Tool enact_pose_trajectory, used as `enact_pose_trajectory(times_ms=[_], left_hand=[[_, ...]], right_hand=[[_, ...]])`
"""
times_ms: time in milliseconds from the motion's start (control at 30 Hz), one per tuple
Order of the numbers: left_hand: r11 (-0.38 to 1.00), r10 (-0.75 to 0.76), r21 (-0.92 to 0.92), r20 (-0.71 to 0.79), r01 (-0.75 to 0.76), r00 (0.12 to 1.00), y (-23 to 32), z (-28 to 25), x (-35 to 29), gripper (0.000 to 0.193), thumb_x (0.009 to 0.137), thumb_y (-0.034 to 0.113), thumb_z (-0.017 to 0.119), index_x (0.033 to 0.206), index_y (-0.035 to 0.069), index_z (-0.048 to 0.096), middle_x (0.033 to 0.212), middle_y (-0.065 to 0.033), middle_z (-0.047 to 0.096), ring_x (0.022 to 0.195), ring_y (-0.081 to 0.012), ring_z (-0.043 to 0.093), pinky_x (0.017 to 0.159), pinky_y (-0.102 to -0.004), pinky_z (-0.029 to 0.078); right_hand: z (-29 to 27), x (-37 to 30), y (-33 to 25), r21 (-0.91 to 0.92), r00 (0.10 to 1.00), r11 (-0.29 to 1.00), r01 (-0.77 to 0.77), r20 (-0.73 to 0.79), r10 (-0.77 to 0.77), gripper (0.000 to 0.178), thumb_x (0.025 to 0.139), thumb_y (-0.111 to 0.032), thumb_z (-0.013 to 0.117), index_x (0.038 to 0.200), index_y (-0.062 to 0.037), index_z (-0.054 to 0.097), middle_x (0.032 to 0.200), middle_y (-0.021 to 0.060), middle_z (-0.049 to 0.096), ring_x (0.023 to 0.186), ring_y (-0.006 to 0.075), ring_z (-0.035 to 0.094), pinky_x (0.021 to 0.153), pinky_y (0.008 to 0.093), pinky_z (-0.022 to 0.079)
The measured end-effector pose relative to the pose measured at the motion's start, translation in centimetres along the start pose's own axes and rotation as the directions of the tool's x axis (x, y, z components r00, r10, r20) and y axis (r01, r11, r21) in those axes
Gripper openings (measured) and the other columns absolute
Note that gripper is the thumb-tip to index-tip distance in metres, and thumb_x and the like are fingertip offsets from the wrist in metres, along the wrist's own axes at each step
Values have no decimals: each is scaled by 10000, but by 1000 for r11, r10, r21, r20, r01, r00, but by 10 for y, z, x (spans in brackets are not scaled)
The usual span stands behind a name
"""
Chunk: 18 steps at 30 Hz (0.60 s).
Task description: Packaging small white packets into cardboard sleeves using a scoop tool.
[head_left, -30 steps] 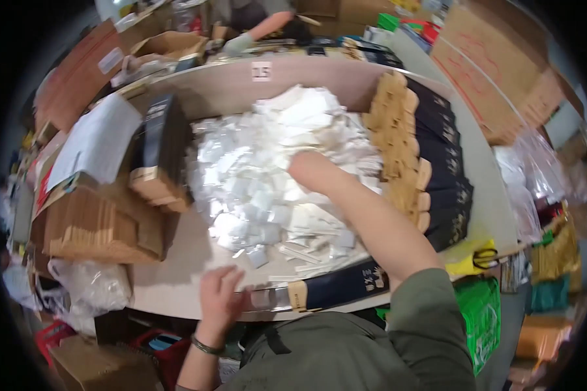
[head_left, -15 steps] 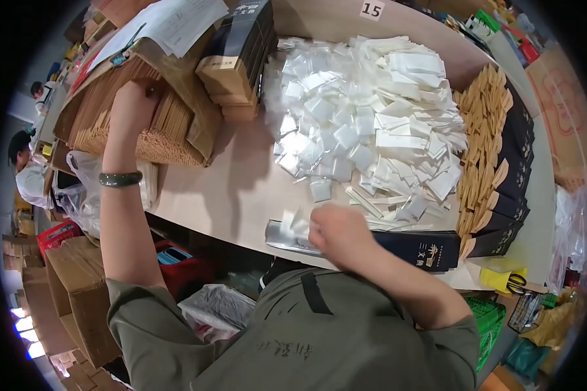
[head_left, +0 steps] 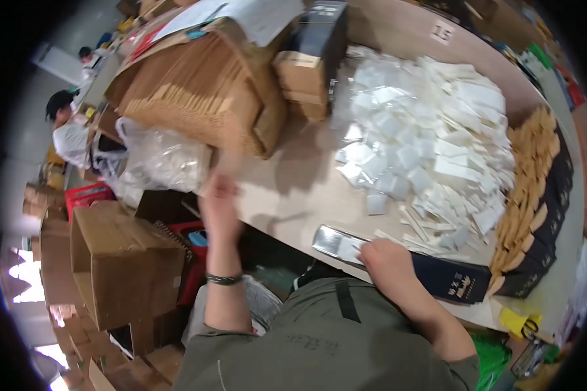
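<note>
My left hand [head_left: 222,205] is smeared by motion beside the table's front left edge. A blurred thin brown strip [head_left: 231,153] rises from its fingers, in front of the cardboard box [head_left: 267,111] packed with thin brown pieces [head_left: 182,88]. My right hand [head_left: 388,259] is closed over a long dark packet [head_left: 460,279] on the near table edge. That packet has a shiny silvery end [head_left: 329,240], and a small white piece [head_left: 349,247] shows at my right fingertips. What lies under the right hand is hidden.
Clear-wrapped white packets [head_left: 388,140] and white paper slips [head_left: 466,156] are heaped behind my right hand. Dark packets with brown ends [head_left: 531,208] line the right side. A bundle of dark boxes [head_left: 310,58] stands at the back. Yellow-wrapped scissors [head_left: 522,322] lie at right.
My left hand has come out of the box toward me, with a thin brown strip. My right hand has lowered onto the packet's silvery end. The whole view has shifted.
</note>
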<state>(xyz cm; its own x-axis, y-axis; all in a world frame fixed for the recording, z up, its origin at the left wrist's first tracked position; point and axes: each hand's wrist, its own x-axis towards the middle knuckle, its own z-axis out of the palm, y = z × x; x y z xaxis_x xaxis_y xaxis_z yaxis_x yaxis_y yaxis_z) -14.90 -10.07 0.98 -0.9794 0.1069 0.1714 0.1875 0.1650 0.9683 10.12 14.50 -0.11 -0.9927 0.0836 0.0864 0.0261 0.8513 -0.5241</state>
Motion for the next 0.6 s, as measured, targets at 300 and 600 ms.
enact_pose_trajectory(times_ms=[300, 600], left_hand=[[987, -137, 22, 644, 161, 753, 9, 71, -79, 134, 1000, 111, 603, 1008, -16, 643, 846, 30, 586, 760, -48, 506, 688, -199, 418], [957, -208, 281, 832, -67, 514, 5, 58, -64, 120, 859, 72, 755, 902, 4, 665, 807, -65, 673, 698, -141, 640, 657, -268, 512]], right_hand=[[7, 14, -3, -89, 988, 988, 123, -79, -130, 172, 858, -206, 688, 802, -82, 582, 807, 85, 593, 774, 306, 629, 632, 440, 492], [-46, -60, 24, -82, 994, 992, 95, -39, -99, 338, 739, -198, 809, 927, 7, 615, 1300, 243, 565, 1179, 410, 544, 990, 475, 463]])
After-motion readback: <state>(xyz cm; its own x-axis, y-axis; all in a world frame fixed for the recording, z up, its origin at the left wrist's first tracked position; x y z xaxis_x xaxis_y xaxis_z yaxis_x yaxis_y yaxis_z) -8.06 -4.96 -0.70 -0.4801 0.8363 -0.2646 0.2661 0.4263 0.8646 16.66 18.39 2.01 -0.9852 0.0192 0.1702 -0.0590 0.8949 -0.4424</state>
